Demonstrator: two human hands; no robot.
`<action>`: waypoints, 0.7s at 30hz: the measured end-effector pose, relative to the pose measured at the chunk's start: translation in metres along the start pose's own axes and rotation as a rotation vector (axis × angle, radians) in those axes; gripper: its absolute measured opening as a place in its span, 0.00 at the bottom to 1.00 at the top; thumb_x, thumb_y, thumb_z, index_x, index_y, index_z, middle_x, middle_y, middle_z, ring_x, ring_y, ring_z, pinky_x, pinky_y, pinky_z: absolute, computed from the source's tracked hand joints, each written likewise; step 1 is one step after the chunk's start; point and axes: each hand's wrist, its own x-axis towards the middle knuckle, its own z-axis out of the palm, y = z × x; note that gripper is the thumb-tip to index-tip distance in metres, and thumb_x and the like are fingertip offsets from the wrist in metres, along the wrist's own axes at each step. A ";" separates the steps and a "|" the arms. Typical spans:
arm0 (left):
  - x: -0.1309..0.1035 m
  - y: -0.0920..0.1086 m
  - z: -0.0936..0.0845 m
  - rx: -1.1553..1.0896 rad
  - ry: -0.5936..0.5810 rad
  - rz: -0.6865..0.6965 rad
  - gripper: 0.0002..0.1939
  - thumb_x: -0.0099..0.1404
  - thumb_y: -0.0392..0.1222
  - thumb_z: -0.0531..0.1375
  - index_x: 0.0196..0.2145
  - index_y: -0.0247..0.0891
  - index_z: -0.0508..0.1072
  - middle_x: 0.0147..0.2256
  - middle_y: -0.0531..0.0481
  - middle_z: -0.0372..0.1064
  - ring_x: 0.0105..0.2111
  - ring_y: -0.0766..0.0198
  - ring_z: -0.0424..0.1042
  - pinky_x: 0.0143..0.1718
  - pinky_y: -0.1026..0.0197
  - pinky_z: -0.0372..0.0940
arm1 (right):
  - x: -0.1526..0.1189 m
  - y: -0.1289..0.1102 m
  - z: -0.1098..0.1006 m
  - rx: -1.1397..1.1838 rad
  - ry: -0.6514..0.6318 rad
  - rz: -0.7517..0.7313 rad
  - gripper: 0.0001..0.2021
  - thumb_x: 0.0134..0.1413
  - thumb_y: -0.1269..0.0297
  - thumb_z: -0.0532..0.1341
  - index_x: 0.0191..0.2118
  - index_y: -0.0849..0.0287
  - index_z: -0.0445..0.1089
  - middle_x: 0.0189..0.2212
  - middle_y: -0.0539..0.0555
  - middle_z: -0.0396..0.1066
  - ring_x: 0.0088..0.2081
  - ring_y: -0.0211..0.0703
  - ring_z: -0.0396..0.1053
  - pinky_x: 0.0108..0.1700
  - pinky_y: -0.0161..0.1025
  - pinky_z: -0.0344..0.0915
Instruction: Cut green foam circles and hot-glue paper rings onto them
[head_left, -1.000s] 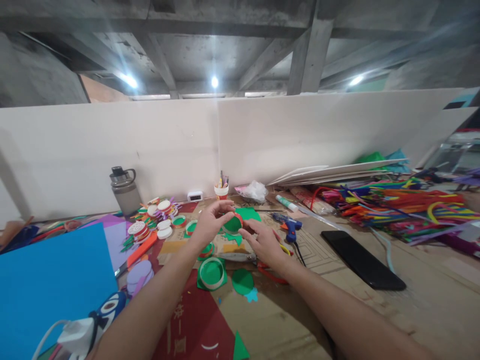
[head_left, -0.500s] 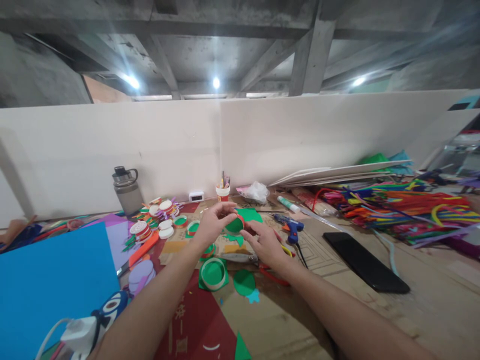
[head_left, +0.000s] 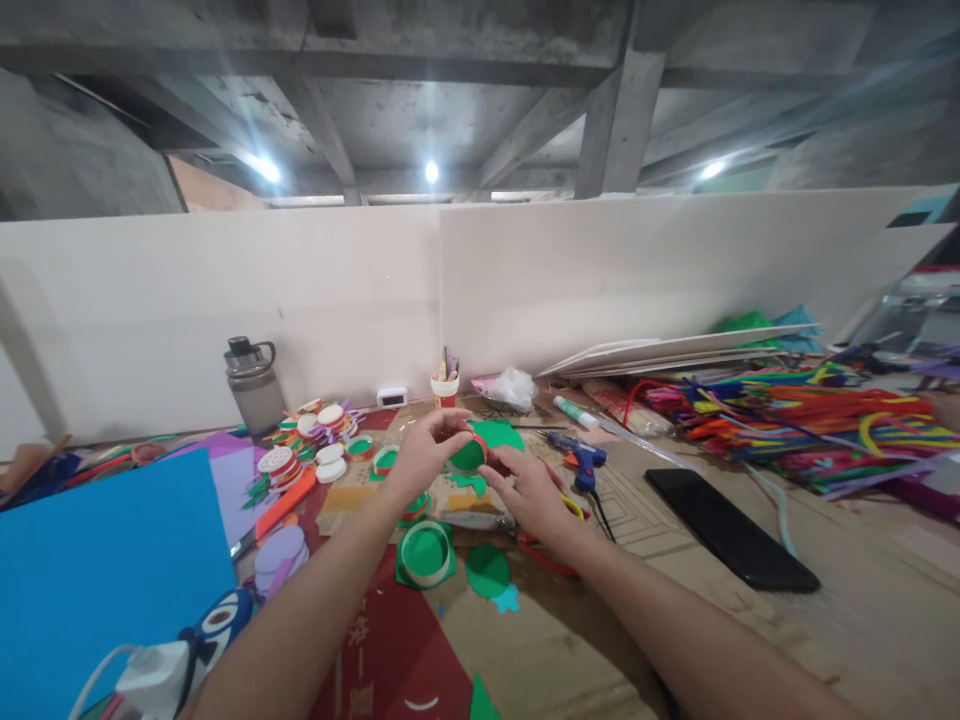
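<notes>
Between my two hands is a small round piece [head_left: 469, 456] with a green face and a red rim. My left hand [head_left: 429, 450] grips its left and upper side, and my right hand [head_left: 527, 487] has its fingertips on the right edge. Below them a white ring [head_left: 426, 553] rests on a green square. Beside that ring lie a flat green disc [head_left: 488, 571] and a light-blue star-like cutout [head_left: 508, 598]. Scissors with red and yellow handles [head_left: 574, 505] are partly hidden under my right hand.
A blue glue gun [head_left: 587, 466] and a black phone [head_left: 729, 527] lie right. Left are a blue sheet [head_left: 112, 580], a grey bottle [head_left: 253, 388], an orange cutter [head_left: 286, 502] and a white plug [head_left: 154, 680]. Colourful pipe cleaners [head_left: 817, 425] are piled at the back right.
The round piece is turned slightly between my fingers, and less of its rim shows. Both hands keep nearly the same place; the view has shifted a little.
</notes>
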 end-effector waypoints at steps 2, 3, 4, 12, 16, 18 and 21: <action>0.000 0.000 0.000 0.005 0.006 -0.005 0.16 0.57 0.42 0.63 0.44 0.36 0.72 0.37 0.47 0.73 0.38 0.62 0.72 0.43 0.58 0.65 | 0.000 0.000 0.000 -0.004 0.007 -0.001 0.11 0.60 0.59 0.55 0.30 0.58 0.67 0.26 0.52 0.68 0.29 0.42 0.64 0.33 0.39 0.61; 0.000 0.000 0.000 0.008 0.010 -0.007 0.16 0.57 0.42 0.63 0.43 0.37 0.72 0.37 0.47 0.73 0.38 0.61 0.72 0.43 0.58 0.65 | 0.000 0.001 0.001 -0.005 0.010 -0.002 0.11 0.60 0.59 0.55 0.30 0.58 0.67 0.26 0.51 0.68 0.29 0.42 0.64 0.32 0.39 0.61; 0.000 0.000 0.000 0.011 0.015 -0.009 0.16 0.57 0.42 0.63 0.43 0.37 0.72 0.37 0.47 0.73 0.38 0.61 0.72 0.42 0.58 0.65 | 0.000 0.002 0.001 -0.003 0.011 -0.005 0.11 0.60 0.58 0.55 0.29 0.57 0.67 0.25 0.51 0.68 0.28 0.42 0.64 0.32 0.39 0.61; -0.001 0.001 -0.001 0.005 0.025 -0.018 0.16 0.56 0.44 0.64 0.43 0.38 0.73 0.37 0.47 0.74 0.38 0.61 0.72 0.43 0.57 0.66 | 0.001 0.003 0.003 0.002 0.020 -0.022 0.10 0.60 0.59 0.55 0.30 0.57 0.68 0.25 0.53 0.70 0.28 0.44 0.66 0.31 0.40 0.62; 0.000 -0.001 -0.002 -0.008 0.018 -0.025 0.16 0.56 0.43 0.64 0.43 0.38 0.73 0.37 0.47 0.74 0.38 0.61 0.72 0.43 0.57 0.66 | 0.001 0.002 0.004 0.022 0.017 -0.013 0.08 0.59 0.60 0.56 0.31 0.56 0.69 0.27 0.53 0.71 0.29 0.45 0.67 0.32 0.42 0.64; 0.000 -0.001 -0.003 -0.005 0.016 -0.031 0.16 0.56 0.42 0.64 0.43 0.38 0.73 0.37 0.47 0.73 0.38 0.61 0.72 0.43 0.57 0.66 | 0.002 0.002 0.004 0.015 0.019 -0.008 0.08 0.59 0.59 0.56 0.32 0.55 0.69 0.27 0.53 0.71 0.30 0.46 0.68 0.32 0.42 0.64; -0.001 0.000 -0.003 -0.005 0.020 -0.033 0.16 0.57 0.41 0.63 0.44 0.39 0.73 0.37 0.48 0.73 0.38 0.61 0.72 0.43 0.57 0.65 | 0.002 0.002 0.005 -0.006 0.018 -0.015 0.09 0.59 0.59 0.56 0.31 0.55 0.68 0.26 0.52 0.70 0.29 0.46 0.67 0.32 0.42 0.64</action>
